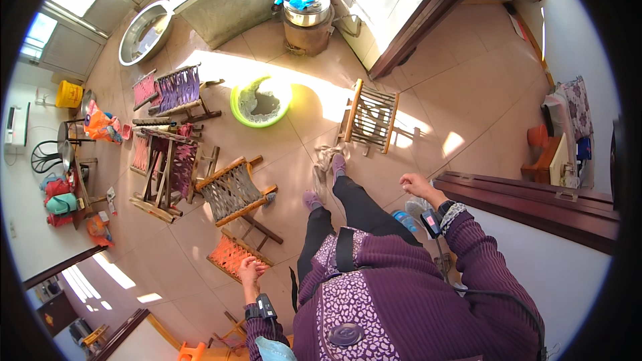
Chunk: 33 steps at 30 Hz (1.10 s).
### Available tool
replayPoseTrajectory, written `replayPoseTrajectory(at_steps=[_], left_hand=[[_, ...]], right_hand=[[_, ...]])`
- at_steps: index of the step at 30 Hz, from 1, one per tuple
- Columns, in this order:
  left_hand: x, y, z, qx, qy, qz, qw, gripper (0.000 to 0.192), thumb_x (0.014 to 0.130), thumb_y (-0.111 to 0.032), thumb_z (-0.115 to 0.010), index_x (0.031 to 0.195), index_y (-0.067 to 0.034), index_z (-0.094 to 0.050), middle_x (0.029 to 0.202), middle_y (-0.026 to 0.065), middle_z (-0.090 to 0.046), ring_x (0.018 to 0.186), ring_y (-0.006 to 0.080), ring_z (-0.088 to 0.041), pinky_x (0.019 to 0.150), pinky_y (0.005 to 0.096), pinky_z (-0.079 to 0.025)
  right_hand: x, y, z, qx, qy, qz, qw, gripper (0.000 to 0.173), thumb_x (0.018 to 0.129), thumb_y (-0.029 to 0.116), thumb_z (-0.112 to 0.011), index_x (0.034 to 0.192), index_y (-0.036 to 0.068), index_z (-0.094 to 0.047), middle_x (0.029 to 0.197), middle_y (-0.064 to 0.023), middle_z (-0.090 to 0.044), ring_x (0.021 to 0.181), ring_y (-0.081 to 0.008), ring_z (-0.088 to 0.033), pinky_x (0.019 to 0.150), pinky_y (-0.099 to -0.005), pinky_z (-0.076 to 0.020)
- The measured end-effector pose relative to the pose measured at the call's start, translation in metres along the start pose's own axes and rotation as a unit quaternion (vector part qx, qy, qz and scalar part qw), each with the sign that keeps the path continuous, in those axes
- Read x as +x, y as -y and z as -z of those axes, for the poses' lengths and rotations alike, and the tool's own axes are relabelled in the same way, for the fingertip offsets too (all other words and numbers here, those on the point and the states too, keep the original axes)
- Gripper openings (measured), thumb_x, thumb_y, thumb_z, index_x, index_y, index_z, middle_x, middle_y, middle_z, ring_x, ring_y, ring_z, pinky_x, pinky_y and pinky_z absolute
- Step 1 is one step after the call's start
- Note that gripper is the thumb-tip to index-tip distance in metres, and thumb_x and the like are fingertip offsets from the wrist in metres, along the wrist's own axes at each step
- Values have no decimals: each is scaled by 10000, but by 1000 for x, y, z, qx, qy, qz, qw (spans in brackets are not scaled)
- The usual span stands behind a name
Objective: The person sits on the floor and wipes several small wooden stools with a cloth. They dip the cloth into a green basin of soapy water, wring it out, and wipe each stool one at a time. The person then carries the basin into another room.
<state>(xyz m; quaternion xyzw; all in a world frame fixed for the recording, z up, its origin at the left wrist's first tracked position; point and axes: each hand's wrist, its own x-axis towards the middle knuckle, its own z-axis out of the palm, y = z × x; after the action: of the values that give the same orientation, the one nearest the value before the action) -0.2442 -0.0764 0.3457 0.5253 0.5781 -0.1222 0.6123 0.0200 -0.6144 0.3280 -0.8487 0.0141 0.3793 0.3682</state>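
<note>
My left hand, fingers loosely curled, is held in front of a folding stool with an orange woven seat; nothing shows in it. Out to the right, my right hand hangs in the air with bent fingers, nothing seen in it. A grey rag lies on the floor by my feet. Beyond it stands a small wooden stool with a slatted-looking seat. A green-rimmed basin holds sudsy water. Left of my feet is a folding stool with a grey woven seat.
More folding stools with pink and purple seats crowd the left. A large metal basin and a round stove with a pot stand farther off. A dark red door frame and a plastic bottle are at the right.
</note>
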Motion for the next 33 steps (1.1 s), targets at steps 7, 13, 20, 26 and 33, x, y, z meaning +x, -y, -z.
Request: replayPoseTrajectory(at_steps=[7,13,20,26,33], left_hand=[[-30,5,-32,-65,-53,-14,996,179,829,-26,-448,990,-49,-521,742,77,-595,562,148,-585,481,246,-480],[-37,-12,-91,-60,-46,13,997,185,824,-32,-467,1001,-60,-515,749,75,-586,571,155,-585,497,262,-489],[-34,-47,-148,-22,1,-29,999,172,833,-48,-482,1001,-62,-520,786,66,-581,589,149,-586,513,253,-490],[-9,-67,-149,13,9,-3,1000,167,833,-41,-461,993,-45,-509,767,85,-584,582,150,-582,505,253,-503],[32,-72,-137,105,52,90,989,169,836,-37,-463,1000,-42,-504,756,84,-591,550,165,-588,483,248,-491]], right_hand=[[58,23,53,-72,45,-31,996,162,733,57,-580,889,34,-616,745,-87,-639,694,-186,-621,630,-318,-493],[109,26,112,-91,-10,29,995,186,719,83,-588,897,69,-640,851,-117,-658,836,-250,-628,744,-344,-493],[122,11,145,-146,7,7,989,185,719,72,-584,893,77,-645,862,-122,-656,843,-260,-623,759,-343,-489],[144,12,141,-123,8,29,992,203,717,45,-575,912,56,-632,879,-127,-649,861,-268,-617,766,-352,-487],[196,7,113,-96,-46,-9,994,201,706,52,-591,903,40,-627,833,-132,-636,803,-285,-617,732,-363,-490]])
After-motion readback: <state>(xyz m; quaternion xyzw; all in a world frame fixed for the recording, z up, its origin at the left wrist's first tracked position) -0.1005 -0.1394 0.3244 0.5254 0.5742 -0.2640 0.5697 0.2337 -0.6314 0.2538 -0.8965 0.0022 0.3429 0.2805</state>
